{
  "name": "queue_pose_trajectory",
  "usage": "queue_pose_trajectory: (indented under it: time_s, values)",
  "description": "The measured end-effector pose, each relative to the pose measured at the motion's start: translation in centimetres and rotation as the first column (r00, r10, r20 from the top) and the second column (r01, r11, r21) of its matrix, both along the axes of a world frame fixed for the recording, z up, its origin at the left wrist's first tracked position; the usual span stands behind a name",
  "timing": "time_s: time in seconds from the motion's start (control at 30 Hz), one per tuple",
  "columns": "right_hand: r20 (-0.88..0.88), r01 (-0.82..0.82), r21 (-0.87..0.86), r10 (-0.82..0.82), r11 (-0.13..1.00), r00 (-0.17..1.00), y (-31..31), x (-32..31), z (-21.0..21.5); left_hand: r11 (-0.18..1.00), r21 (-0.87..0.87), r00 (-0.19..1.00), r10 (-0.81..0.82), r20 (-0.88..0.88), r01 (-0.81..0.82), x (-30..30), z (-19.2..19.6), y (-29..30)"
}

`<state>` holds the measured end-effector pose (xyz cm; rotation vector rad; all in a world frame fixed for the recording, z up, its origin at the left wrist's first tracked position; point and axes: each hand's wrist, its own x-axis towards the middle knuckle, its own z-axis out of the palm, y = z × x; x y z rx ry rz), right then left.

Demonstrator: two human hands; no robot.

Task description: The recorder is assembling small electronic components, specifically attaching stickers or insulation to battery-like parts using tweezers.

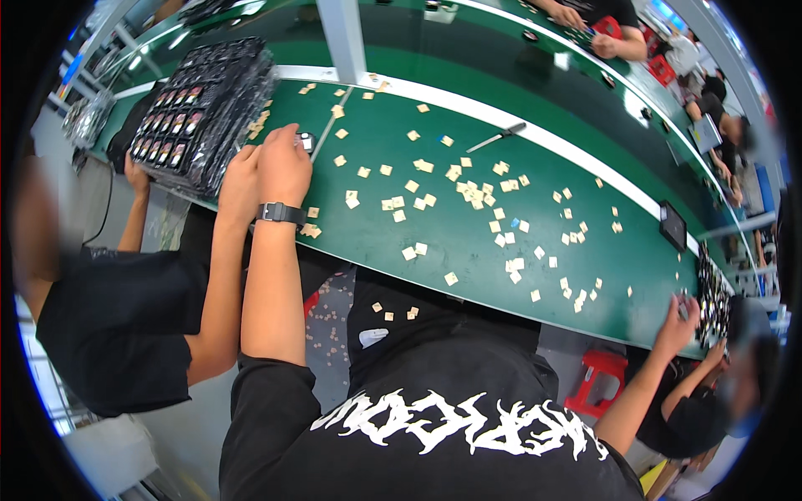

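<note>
My left hand (285, 167), with a dark watch on the wrist, reaches to the far left of the green table (376, 275). Its fingers are closed on a small black-and-white square piece (307, 143), which shows at the fingertips. A co-worker's hand (241, 179) is right beside it. At the right end my right hand (673, 329) is closed on a small dark piece (685, 310) that blur makes hard to name. Next to it lies a heap of small dark and shiny pieces (713, 305). Many small cream square papers (476, 194) lie scattered between my hands.
A tall stack of black trays (205, 108) holding small square pieces stands at left. Tweezers or a thin knife (499, 137) with a dark handle lie near the white rail. A black flat box (672, 226) is at right. A red stool (598, 380) stands below; co-workers sit both sides.
</note>
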<state>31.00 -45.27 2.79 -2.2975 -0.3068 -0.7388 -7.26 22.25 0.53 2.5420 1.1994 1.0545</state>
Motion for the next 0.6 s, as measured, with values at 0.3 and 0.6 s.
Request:
queue_pose_trajectory:
  time_s: [0.3,0.6]
  values:
    - [-0.148,-0.712,0.129,0.723,0.690,0.675,22.9,-17.8,2.9,0.746,-0.374,0.823,-0.413,0.389,0.551,4.4,5.4,-16.8]
    - [-0.249,-0.863,0.159,0.865,0.480,0.435,26.2,-19.1,3.8,-0.373,-0.587,0.572,-0.163,0.804,0.718,8.7,2.8,-25.7]
